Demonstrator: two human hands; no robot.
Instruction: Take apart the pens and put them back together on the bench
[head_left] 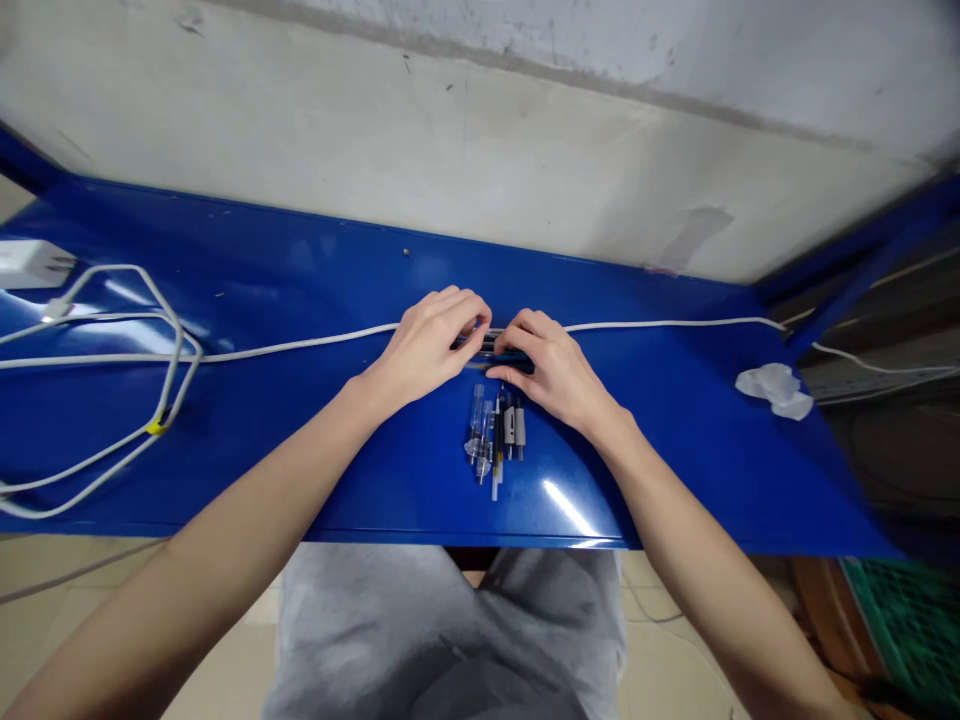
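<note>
Blue metal tabletop point(300, 270) against a pale wall point(375, 120) carries one white plug adapter point(28, 264), one crumpled white wad point(776, 390) and a long white cable point(300, 348). Left hand point(439, 340) and right hand point(551, 365) curl over slim rods point(489, 347), their number hidden; whether the bent fingers clamp them, I cannot tell. Nearer the person lie two clear pen barrels point(487, 420), two grey pen grips point(510, 425) and several refills point(496, 465).

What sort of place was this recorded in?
Probably a plain indoor workspace: a glossy blue worktop runs along a scuffed wall, with a white cable and small pen parts lying on it.
</note>
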